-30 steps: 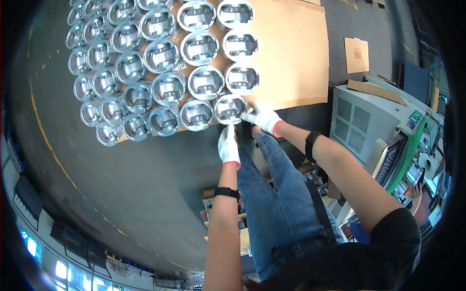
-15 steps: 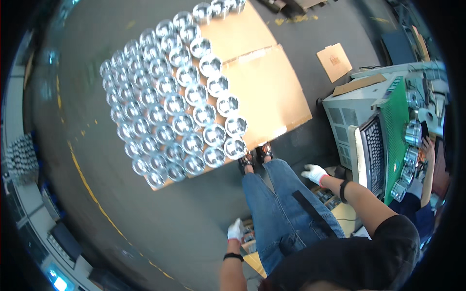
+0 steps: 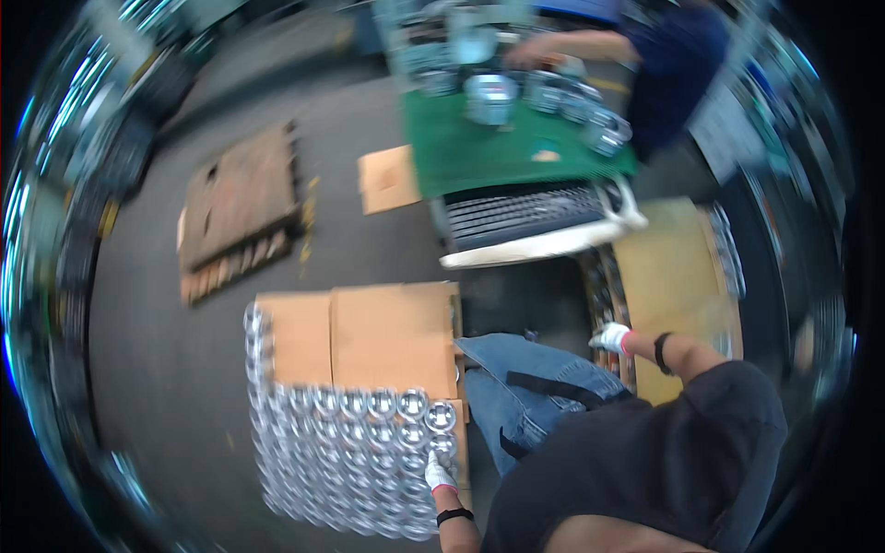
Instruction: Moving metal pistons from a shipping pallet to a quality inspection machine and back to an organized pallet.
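Observation:
My left hand (image 3: 441, 472), in a white glove, is over the near right side of a block of shiny round metal parts (image 3: 353, 430), which look like pistons. A finger sticks out and nothing shows in the hand; whether it touches a part I cannot tell. The parts stand in rows on a brown cardboard sheet (image 3: 392, 327). My right hand (image 3: 610, 337), also gloved, hovers at the side of a yellowish board (image 3: 671, 286), beside a narrow row of small parts (image 3: 604, 290). Its fingers look loosely apart with nothing in them, though motion blurs them.
Ahead is a green-topped bench (image 3: 516, 157) with a keyboard (image 3: 521, 214) and several metal parts (image 3: 490, 99). A co-worker's arm (image 3: 581, 44) reaches over it. A wooden pallet (image 3: 241, 198) and a flat cardboard piece (image 3: 388, 180) lie on the floor to the left.
My view has swung right, so the bench is now ahead and the metal parts lie at the lower left. My left hand now appears over the parts; my right is by the yellowish board.

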Demonstrator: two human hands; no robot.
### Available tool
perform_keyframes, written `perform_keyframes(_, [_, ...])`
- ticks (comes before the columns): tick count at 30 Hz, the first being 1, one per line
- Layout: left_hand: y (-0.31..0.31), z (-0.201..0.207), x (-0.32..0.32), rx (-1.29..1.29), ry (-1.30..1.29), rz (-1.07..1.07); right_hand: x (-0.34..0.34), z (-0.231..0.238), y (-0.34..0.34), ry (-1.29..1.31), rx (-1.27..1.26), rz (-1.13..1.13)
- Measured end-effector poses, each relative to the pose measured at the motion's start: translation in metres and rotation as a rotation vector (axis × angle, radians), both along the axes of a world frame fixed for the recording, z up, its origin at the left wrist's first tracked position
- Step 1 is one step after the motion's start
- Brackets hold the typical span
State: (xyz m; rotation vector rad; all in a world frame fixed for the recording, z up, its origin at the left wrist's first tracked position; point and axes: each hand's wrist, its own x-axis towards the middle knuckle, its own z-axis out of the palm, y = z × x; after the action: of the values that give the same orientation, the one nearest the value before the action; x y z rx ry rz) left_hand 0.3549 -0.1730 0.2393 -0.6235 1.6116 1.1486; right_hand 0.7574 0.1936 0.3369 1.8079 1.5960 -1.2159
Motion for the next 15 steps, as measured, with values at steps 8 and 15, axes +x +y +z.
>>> perform_keyframes(8, [0.150, 0.051, -0.055, 0.156, 0.023, -0.695, 0.089, 0.009, -0.123, -0.039, 0.134, -0.312])
perform_keyframes(15, [0.200, 0.025, -0.012, -0.088, -0.088, -0.884, 0.150, 0.004, -0.155, -0.008, 0.102, -0.797])
